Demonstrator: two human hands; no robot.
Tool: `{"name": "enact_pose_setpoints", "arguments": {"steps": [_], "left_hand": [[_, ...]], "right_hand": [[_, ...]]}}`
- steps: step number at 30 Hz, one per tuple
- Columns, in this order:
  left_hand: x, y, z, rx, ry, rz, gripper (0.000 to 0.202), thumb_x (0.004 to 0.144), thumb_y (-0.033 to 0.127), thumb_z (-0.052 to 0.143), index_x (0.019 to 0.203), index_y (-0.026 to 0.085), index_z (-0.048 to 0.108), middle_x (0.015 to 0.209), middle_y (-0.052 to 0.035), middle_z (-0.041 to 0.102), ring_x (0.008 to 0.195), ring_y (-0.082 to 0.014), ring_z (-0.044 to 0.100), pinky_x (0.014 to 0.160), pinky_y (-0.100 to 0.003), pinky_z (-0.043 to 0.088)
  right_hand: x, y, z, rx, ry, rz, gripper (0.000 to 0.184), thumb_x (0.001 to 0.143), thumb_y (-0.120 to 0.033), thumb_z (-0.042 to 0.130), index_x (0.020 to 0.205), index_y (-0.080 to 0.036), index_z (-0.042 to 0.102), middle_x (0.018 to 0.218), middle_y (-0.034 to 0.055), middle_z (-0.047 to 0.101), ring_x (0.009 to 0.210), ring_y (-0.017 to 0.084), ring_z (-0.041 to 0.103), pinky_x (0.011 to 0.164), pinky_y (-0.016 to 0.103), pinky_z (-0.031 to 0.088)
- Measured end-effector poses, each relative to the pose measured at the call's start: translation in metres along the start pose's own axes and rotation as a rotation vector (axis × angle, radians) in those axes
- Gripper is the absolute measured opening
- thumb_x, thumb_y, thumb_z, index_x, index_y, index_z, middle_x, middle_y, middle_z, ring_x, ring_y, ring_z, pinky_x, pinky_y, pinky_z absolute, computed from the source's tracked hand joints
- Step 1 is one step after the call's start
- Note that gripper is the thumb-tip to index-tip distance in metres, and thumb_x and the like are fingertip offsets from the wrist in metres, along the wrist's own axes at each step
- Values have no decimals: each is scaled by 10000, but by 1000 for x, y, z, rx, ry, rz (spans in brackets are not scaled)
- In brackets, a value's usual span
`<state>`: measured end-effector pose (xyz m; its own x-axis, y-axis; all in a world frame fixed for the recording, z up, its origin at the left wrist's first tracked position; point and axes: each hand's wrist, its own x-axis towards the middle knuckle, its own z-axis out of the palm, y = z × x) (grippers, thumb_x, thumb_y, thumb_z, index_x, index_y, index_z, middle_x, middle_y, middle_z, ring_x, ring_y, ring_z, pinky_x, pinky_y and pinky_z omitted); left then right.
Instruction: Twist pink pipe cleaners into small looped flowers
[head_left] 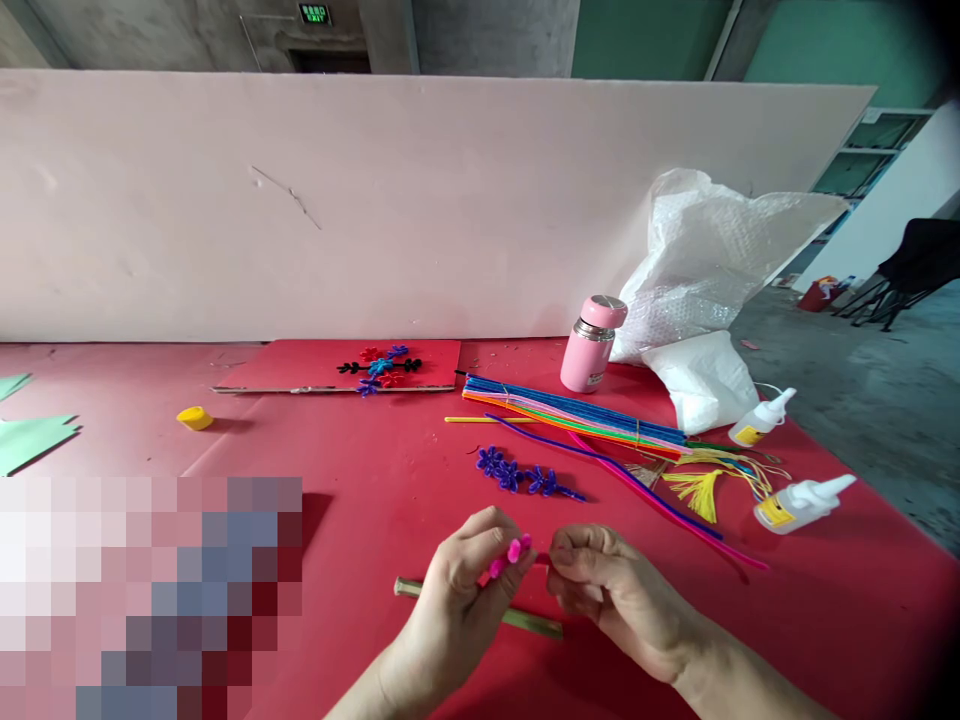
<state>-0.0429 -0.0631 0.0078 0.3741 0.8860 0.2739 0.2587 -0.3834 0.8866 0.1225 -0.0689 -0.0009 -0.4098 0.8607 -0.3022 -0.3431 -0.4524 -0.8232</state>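
Lettering on the green wall sign far off and on the yellow-labelled white glue bottles at right is too small for us to read. Our left hand pinches the short pink fuzzy pipe cleaner. Our right hand, fingertips pressed together, sits just right of it.
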Motion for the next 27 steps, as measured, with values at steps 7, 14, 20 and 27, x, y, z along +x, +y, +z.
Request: {"name": "enact_pose_setpoints", "arguments": {"steps": [7, 14, 20, 27], "left_hand": [[0, 1, 3, -81, 31, -139, 211, 811, 247, 496, 625, 168, 556, 637, -31, 527, 600, -134, 454, 594, -245, 354], [2, -11, 11, -608, 93, -572, 306, 781, 373, 522, 578, 144, 527, 436, 26, 455, 440, -74, 339, 467, -211, 262], [1, -10, 11, -687, 40, -593, 314, 772, 348, 529, 535, 143, 502, 396, 32, 439, 416, -68, 305, 464, -216, 247], [4, -5, 8, -508, 36, -534, 308, 760, 360, 561, 551, 139, 507, 458, 26, 475, 451, -72, 339, 470, -206, 265]], "right_hand": [[-1, -1, -2, -230, -47, -151, 228, 751, -287, 575, 584, -158, 488, 489, -64, 359, 477, 70, 310, 471, 201, 262], [0, -3, -9, -1394, 166, -914, 336, 803, -249, 556, 1123, -159, 513, 933, 92, 612, 825, 201, 555, 730, 324, 441], [1, -6, -8, -1680, 179, -1102, 192, 841, -157, 491, 999, -168, 600, 779, 56, 642, 694, 174, 533, 646, 308, 405], [-1, -5, -5, -1588, 90, -859, 307, 873, -216, 391, 595, -176, 518, 563, 7, 480, 569, 140, 425, 563, 278, 325]]}}
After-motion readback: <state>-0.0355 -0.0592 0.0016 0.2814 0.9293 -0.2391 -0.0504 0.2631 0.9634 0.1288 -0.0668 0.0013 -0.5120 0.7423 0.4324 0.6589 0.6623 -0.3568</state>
